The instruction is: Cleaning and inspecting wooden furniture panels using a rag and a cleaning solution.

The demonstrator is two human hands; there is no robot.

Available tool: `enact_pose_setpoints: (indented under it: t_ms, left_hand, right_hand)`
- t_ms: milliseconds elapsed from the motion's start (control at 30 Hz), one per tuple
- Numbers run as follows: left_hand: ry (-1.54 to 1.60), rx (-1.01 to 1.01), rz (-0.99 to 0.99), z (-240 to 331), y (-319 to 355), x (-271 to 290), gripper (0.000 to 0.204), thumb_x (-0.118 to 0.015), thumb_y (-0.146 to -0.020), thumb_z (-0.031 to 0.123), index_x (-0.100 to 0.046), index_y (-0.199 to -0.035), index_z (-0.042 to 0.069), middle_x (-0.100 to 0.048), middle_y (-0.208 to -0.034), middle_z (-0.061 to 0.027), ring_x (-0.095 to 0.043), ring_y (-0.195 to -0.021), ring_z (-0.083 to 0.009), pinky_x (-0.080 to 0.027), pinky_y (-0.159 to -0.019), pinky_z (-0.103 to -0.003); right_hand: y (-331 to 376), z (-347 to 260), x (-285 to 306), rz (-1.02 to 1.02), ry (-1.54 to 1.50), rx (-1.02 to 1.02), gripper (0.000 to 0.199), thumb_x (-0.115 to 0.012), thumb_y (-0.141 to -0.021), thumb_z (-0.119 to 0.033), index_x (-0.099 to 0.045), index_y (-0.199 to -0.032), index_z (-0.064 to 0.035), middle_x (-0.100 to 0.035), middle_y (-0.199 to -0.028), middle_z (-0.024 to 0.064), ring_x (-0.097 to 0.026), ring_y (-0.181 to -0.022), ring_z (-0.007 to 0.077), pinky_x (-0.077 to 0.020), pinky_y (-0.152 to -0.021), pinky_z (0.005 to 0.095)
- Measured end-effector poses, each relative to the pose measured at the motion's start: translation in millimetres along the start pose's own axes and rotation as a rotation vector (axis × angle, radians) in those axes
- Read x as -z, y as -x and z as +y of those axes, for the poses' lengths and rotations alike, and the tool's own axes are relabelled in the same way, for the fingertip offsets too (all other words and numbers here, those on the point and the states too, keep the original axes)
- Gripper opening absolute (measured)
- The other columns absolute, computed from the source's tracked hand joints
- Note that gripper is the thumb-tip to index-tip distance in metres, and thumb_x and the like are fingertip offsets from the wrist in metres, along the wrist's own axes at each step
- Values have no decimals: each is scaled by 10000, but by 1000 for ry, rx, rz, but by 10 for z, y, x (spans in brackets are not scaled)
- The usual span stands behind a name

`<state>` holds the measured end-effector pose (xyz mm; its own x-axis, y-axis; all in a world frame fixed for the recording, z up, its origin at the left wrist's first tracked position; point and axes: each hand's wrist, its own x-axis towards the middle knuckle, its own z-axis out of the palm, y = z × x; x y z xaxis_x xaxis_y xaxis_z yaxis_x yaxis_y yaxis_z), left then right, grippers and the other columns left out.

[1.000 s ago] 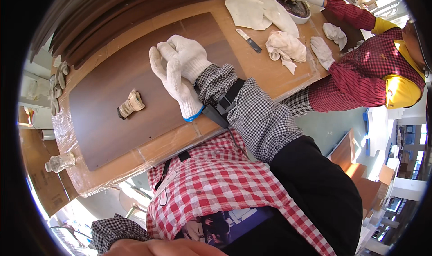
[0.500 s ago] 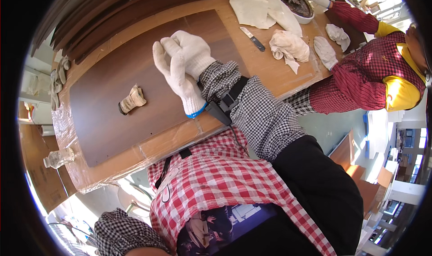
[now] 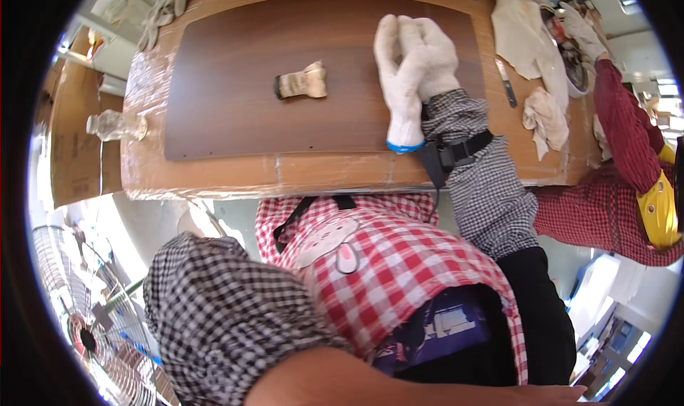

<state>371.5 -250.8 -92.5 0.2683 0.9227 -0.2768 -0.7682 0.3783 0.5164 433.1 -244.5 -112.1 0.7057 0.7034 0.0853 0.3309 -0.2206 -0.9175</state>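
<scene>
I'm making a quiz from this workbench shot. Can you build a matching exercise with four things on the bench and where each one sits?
Things:
1. White gloves
2. Small brush
3. Clear bottle
4. Knife

Places:
A. On the bench's left end, off the dark board
B. On bare bench between the board and the crumpled rags
C. On the board's right part, one laid over the other
D. Alone near the middle of the board

Pairs: 1-C, 2-D, 3-A, 4-B
</scene>
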Motion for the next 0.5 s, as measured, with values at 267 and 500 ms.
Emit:
enact_pose_setpoints:
  t_ms: [267, 500]
  left_hand:
    - [-35, -250, -247, 27, -162, 302, 787, -773, -929, 134, -388, -1607, 21, -490, -1569, -137, -478, -1442, -278, -401, -1201, -390]
    - [100, -175, -236, 103, -141, 334, 832, -783, -882, 60, -387, -1614, 59, -512, -1530, -124, -520, -1382, -259, -430, -1162, -396]
  right_hand:
    - [116, -307, -111, -72, -22, 44, 372, -591, -1072, -398, -725, -1117, -54, -753, -919, 42, -705, -840, 149, -559, -785, 303]
    - [126, -435, -108, -110, 10, -33, 493, -633, -1004, -498, -730, -1107, -25, -780, -1002, 133, -752, -960, 263, -576, -898, 351]
